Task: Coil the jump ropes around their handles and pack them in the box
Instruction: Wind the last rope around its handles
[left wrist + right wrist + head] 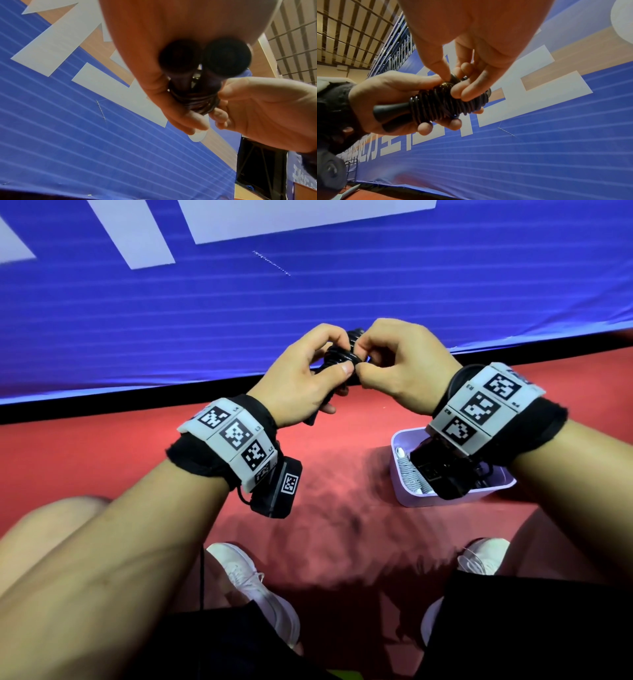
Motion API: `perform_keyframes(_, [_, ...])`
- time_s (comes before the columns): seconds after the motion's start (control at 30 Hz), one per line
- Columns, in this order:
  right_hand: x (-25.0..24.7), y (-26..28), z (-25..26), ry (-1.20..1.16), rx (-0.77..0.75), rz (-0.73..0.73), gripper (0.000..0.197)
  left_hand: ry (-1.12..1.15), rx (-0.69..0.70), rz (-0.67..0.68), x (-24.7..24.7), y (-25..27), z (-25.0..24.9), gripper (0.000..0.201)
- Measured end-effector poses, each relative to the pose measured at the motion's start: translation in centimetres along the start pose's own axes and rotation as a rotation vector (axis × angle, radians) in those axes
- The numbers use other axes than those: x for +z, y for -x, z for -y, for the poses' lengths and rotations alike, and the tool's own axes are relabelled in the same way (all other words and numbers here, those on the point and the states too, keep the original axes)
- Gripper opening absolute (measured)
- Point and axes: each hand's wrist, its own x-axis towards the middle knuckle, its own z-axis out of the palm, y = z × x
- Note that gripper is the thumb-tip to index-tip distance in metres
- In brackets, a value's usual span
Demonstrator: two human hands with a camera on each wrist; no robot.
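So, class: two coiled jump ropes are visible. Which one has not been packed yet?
The black jump rope, held up in the left hand and right hand. The white jump rope already lies inside the lilac box on the floor.

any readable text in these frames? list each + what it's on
"L4", "L3", probably "L2": tiny tags beside the square markers on the left wristband, barely legible.
"R3", "R4", probably: same kind of tags on the right wristband, barely legible.
Blue banner: large white characters, partly hidden and cropped, so not readable whole.
Black jump rope and purple box: no text visible.
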Motion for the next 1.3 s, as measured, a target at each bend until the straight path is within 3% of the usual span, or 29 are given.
perform_keyframes(0.13, [0.8, 0.2, -0.1, -0.029, -0.014, -0.001, 0.023, -0.006, 0.007, -0.063, 0.1, -0.2, 0.3, 0.017])
perform_keyframes(0.27, [1.6, 0.4, -0.2, 0.005, -0.043, -0.090, 0.029, 0.026, 0.005, -0.110, 0.4, -0.3, 0.4, 0.016])
perform_keyframes(0.6, [1.6, 0.2, -0.2, -0.026, -0.082, -0.184, 0.020, 0.177, -0.001, -0.147, 0.6, -0.6, 0.5, 0.012])
perform_keyframes(1.03, [2.0, 0.5, 0.1, -0.022, -0.096, -0.183, 0.029, 0.271, -0.006, -0.135, 0.3, -0.3, 0.2, 0.011])
perform_keyframes(1.3, [2.2, 0.7, 0.0, -0.041, -0.070, -0.204, 0.028, 0.278, -0.009, -0.101, 0.0, 0.0, -0.1, 0.027])
